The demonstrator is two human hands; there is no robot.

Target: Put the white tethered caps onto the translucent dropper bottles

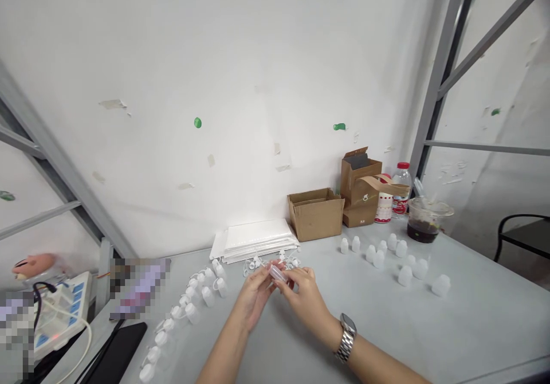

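Note:
Between my two hands, over the middle of the table, is a small translucent plastic bottle (pixel 278 273), held tilted. My left hand (pixel 256 288) has its fingers closed around one end of it. From the other side my right hand (pixel 304 293), with a metal-band watch on the wrist, grips it too; the fingertips partly hide it. Just beyond my fingers lie several loose white caps (pixel 256 262) with thin straps. A slanting double row of small bottles with white caps (pixel 190 313) stands to the left. Several uncapped white bottles (pixel 404 275) stand to the right.
At the wall are a stack of white sheets (pixel 256 238), an open cardboard box (pixel 317 216), a brown paper bag (pixel 358 200), a red-capped bottle (pixel 401 189) and a bowl of dark liquid (pixel 423 230). A black phone-like slab (pixel 118 354) and a power strip (pixel 64 315) lie at the left.

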